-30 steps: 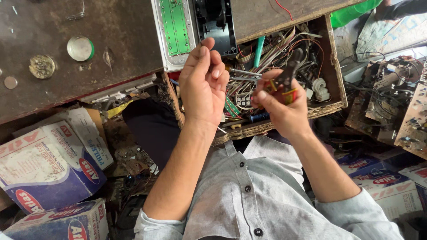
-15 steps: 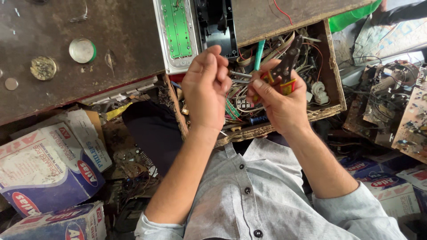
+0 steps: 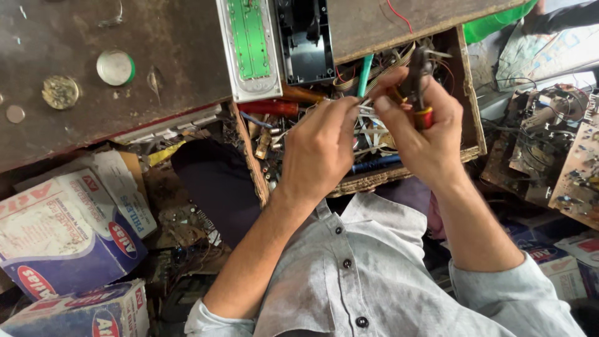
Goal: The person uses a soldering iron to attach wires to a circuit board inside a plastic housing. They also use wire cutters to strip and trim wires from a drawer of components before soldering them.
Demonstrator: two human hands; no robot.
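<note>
My right hand (image 3: 424, 128) grips small pliers (image 3: 417, 84) with red and yellow handles, jaws pointing up. My left hand (image 3: 321, 146) pinches a thin wire end (image 3: 365, 111) next to the pliers, fingertips almost touching the right thumb. Both hands hover over an open wooden drawer (image 3: 471, 106) crammed with wires, screwdrivers and small parts. A teal-handled tool (image 3: 364, 72) sticks up just behind my fingers. A red-handled screwdriver (image 3: 269, 107) lies in the drawer to the left of my left hand.
A worn dark tabletop (image 3: 93, 43) holds a green-rimmed round lid (image 3: 115, 67) and a brass disc (image 3: 60, 92). A white panel with a green circuit board (image 3: 249, 43) lies at the table edge. Cardboard boxes (image 3: 62, 231) sit lower left, circuit boards (image 3: 561, 168) at right.
Both hands have come closer together over the drawer. The left hand, earlier spread with fingers up, is now pinched on the wire beside the pliers.
</note>
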